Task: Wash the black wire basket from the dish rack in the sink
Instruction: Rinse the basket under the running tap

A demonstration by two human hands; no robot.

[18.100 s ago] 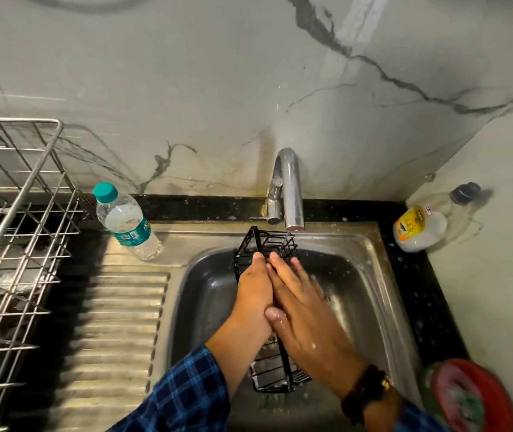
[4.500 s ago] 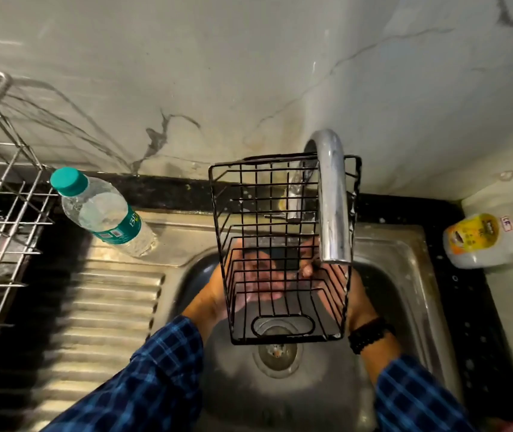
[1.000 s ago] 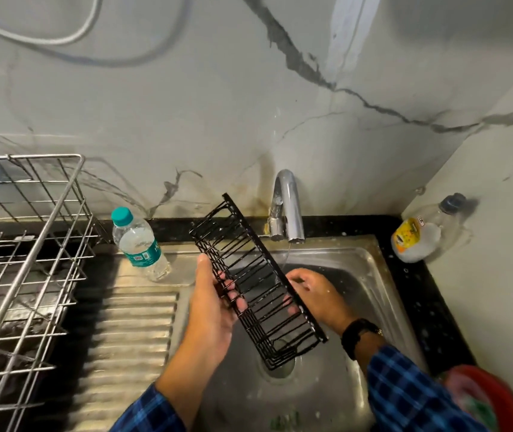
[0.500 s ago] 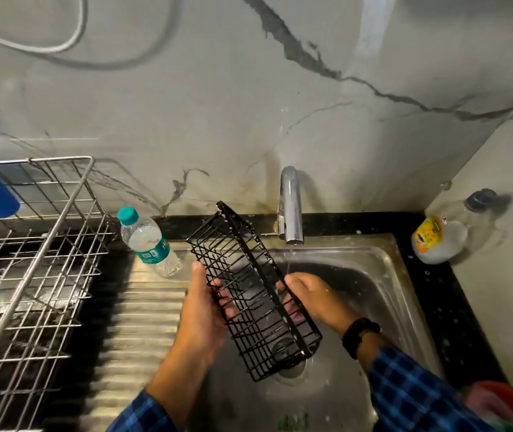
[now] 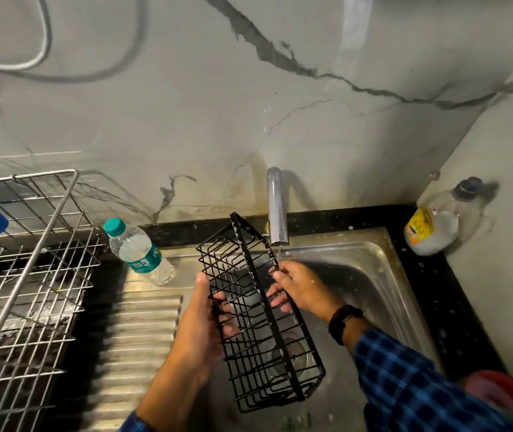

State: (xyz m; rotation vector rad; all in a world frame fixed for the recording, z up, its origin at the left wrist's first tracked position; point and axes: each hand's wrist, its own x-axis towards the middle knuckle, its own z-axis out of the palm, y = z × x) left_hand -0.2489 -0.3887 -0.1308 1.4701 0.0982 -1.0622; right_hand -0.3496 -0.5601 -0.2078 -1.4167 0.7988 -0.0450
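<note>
While a thin stream falls from the tap (image 5: 277, 213), the black wire basket (image 5: 264, 310) hangs tilted over the sink (image 5: 373, 275) at centre frame, each grip clamped on it: left hand (image 5: 200, 322) on its left wall, right hand (image 5: 298, 291) on its right rim. Rinsing looks to be the step; next, the soapy wires probably need turning under the stream.

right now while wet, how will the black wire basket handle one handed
Probably stiff: the black wire basket holds its box shape, gripped aslant by the left hand and right hand. Likely light, being open mesh. Possibly slippery: pale wet specks dot its thin wires.
</note>
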